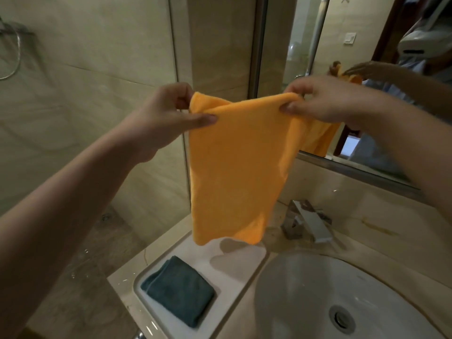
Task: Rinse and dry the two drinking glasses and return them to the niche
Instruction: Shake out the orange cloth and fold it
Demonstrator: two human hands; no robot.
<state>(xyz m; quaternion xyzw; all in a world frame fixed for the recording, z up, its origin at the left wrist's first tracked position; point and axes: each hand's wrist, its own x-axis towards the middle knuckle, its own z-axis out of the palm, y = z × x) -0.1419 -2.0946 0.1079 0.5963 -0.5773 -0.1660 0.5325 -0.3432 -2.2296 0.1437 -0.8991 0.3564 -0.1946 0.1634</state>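
Both hands hold an orange cloth [234,167] up above the counter; the left hand [168,113] pinches its top left corner between thumb and fingers, and the right hand [325,99] pinches the top right corner the same way, so the cloth hangs down flat between them; below it a white tray [234,267] holds a folded grey-blue cloth [179,289]; a faucet [307,221] stands behind the white sink [305,285]; the drinking glasses are nowhere in view; a mirror [342,33] hangs on the wall.
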